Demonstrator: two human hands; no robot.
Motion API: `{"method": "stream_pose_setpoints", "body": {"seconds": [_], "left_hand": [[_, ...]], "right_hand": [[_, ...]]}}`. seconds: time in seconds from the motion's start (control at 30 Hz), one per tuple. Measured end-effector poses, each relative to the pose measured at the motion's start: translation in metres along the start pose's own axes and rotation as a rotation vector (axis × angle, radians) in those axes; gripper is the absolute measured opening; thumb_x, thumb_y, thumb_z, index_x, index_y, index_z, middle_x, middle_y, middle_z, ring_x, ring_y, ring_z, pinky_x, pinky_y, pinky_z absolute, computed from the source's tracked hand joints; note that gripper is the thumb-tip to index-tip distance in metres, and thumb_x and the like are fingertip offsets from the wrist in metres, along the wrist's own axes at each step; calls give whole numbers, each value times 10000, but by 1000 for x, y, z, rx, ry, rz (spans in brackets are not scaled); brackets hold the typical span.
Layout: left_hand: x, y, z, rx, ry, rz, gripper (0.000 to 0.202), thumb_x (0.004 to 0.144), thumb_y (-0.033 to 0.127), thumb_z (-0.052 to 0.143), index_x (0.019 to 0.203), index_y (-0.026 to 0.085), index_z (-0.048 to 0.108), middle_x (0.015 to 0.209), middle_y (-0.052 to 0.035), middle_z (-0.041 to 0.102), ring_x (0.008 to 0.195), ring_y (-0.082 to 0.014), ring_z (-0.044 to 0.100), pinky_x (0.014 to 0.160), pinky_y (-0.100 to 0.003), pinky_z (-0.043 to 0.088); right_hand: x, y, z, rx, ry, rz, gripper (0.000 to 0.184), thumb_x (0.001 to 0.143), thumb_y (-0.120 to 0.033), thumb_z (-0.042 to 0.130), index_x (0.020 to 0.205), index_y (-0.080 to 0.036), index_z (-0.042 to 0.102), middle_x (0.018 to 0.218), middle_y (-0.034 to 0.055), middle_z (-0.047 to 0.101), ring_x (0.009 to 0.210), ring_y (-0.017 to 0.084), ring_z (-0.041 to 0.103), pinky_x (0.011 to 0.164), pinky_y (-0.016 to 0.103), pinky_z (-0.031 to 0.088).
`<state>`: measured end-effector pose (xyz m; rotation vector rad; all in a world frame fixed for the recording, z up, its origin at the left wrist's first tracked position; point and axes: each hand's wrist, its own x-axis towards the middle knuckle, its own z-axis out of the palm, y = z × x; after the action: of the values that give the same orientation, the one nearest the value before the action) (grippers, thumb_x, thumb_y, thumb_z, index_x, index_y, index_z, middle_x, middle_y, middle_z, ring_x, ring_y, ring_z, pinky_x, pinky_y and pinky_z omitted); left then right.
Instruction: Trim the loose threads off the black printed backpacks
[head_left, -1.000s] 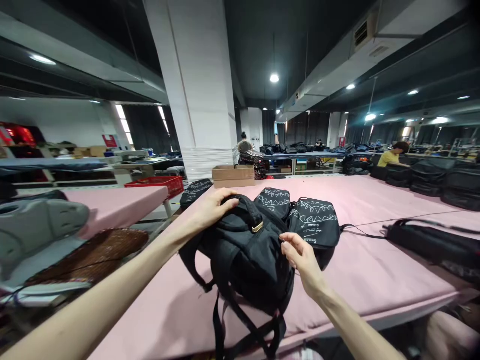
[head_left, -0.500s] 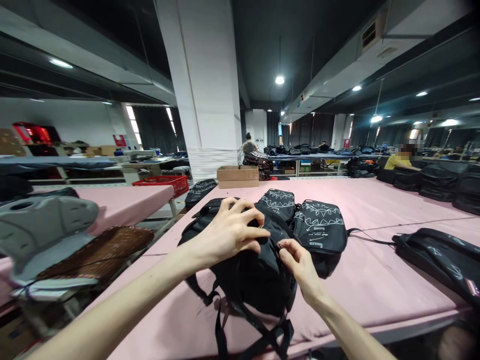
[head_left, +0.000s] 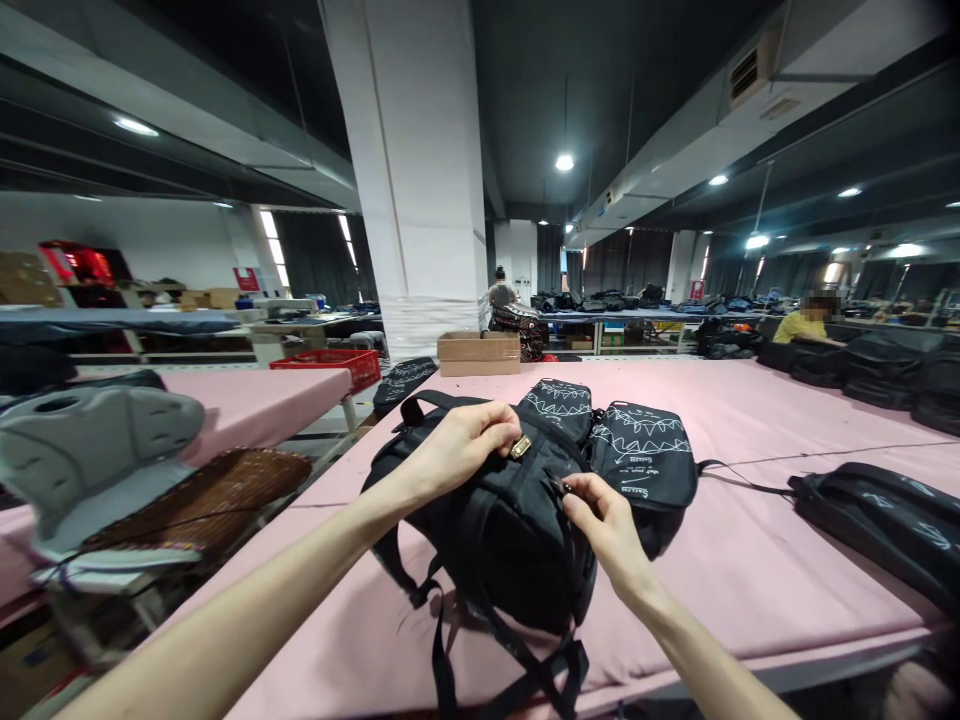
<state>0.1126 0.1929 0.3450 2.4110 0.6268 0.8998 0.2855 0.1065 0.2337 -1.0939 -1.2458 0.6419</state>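
A black backpack [head_left: 517,520] lies on the pink-covered table in front of me, its straps [head_left: 517,650] hanging toward the near edge. Over its upper part, my left hand [head_left: 480,438] is closed, and a small gold-coloured metal piece [head_left: 520,447] shows at its fingertips. What kind of piece it is, I cannot tell. My right hand [head_left: 604,515] pinches a small dark bit at the backpack's right side, too small to name. Just beyond stand two black bags with white line drawings, one nearer [head_left: 643,460] and one farther [head_left: 556,405].
Another black bag [head_left: 877,530] lies to the right on the pink table [head_left: 750,590]. A cardboard box [head_left: 480,354] stands at the far edge. On the left are a grey chair [head_left: 97,450] and a red crate [head_left: 330,370]. A person in yellow [head_left: 802,327] sits at the far right.
My left hand has drawn its spread fingers together, and the gold-coloured piece now shows at them. My right hand keeps its pinch at nearly the same spot.
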Motion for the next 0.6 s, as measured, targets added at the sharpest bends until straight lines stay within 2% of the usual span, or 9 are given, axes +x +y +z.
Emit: {"method": "stream_pose_setpoints", "body": {"seconds": [0.07, 0.13, 0.2, 0.27, 0.3, 0.37, 0.47, 0.53, 0.6], "left_hand": [[1, -4, -5, -87, -19, -28, 271, 847, 344, 431, 658, 160, 493, 638, 12, 535, 630, -127, 482, 617, -230, 356], [1, -4, -9, -73, -124, 33, 247, 849, 329, 445, 710, 157, 552, 713, -5, 565, 718, -140, 513, 697, -242, 381], [1, -1, -11, 68, -292, 180, 184, 823, 335, 526, 882, 198, 633, 891, -25, 591, 881, -170, 508, 827, -286, 366], [0, 1, -10, 264, -404, 325, 301, 743, 369, 653, 1035, 298, 632, 1058, -30, 557, 1024, -214, 443, 908, -344, 317], [0, 2, -8, 345, -416, 369, 356, 702, 379, 699, 1049, 337, 630, 1094, -27, 542, 1053, -228, 415, 915, -361, 305], [0, 0, -3, 407, -379, 416, 292, 684, 377, 721, 969, 352, 668, 1081, -22, 556, 1048, -227, 405, 896, -357, 318], [2, -4, 6, 291, -314, 412, 76, 714, 335, 700, 777, 294, 714, 929, -15, 634, 1013, -204, 439, 882, -316, 355], [4, -6, 10, 156, -248, 331, 61, 723, 300, 688, 696, 250, 710, 794, -15, 662, 997, -201, 478, 880, -296, 378], [6, -5, 13, 30, -127, 187, 92, 727, 268, 666, 661, 213, 697, 741, -16, 670, 926, -193, 541, 839, -275, 410]], "right_hand": [[1, 1, 0, 9, 10, 7, 254, 779, -393, 579, 905, -172, 584, 842, 26, 578, 805, 165, 518, 734, 264, 406], [1, 2, -1, 14, 14, 12, 257, 778, -395, 582, 904, -171, 584, 860, 28, 582, 825, 168, 521, 748, 264, 406], [1, 3, -1, 15, 16, 12, 253, 781, -396, 581, 902, -174, 582, 864, 27, 583, 828, 168, 526, 746, 261, 411], [1, 3, -1, 13, 7, 7, 250, 784, -395, 579, 905, -176, 581, 859, 26, 587, 820, 168, 534, 733, 259, 419], [1, 4, -2, 7, 6, 0, 248, 784, -393, 580, 907, -178, 582, 858, 25, 591, 818, 169, 539, 730, 258, 423], [1, 5, -3, -14, 19, -15, 243, 780, -390, 585, 902, -179, 586, 861, 27, 600, 821, 173, 546, 733, 261, 429], [2, 6, -6, -59, 56, -16, 240, 777, -389, 585, 886, -176, 591, 855, 31, 611, 813, 178, 554, 726, 267, 437], [3, 5, -8, -98, 67, -20, 229, 778, -377, 581, 884, -176, 598, 856, 33, 620, 815, 182, 561, 728, 272, 439], [3, 2, -9, -153, 84, -45, 205, 782, -355, 578, 891, -184, 609, 871, 30, 630, 831, 185, 569, 748, 277, 437]]}}
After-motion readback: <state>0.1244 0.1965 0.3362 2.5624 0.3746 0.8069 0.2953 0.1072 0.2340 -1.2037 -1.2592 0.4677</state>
